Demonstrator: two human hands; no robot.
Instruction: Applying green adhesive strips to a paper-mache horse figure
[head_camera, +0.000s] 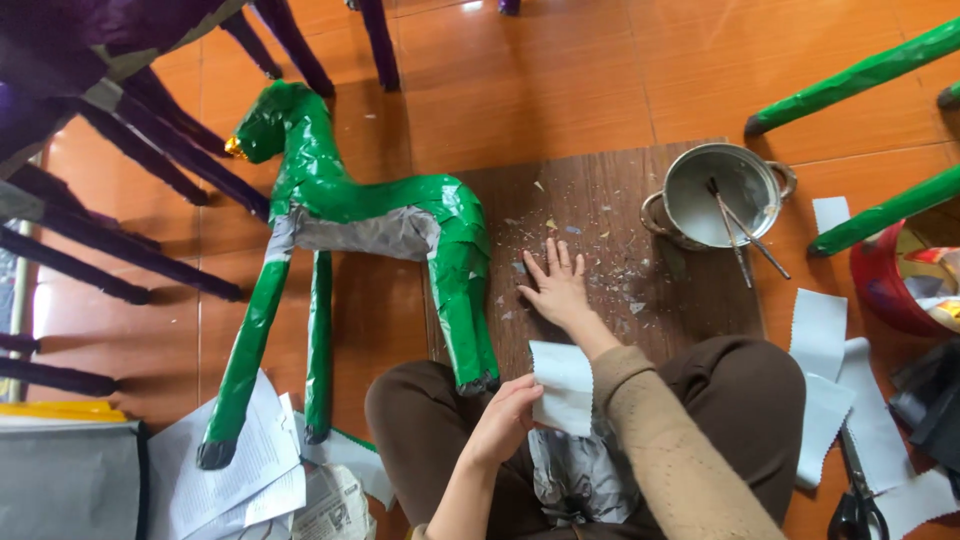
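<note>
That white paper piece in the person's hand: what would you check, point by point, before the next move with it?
1. White paper piece gripped by left hand: ok.
2. Right hand free, flat on the wooden board: ok.
3. Metal pot upright, two sticks in it: ok.
4. Paste on the paper: cannot tell.
5. Green horse figure fully covered: not ok, grey patch shows.
6. Scissors clear of hands: ok.
</note>
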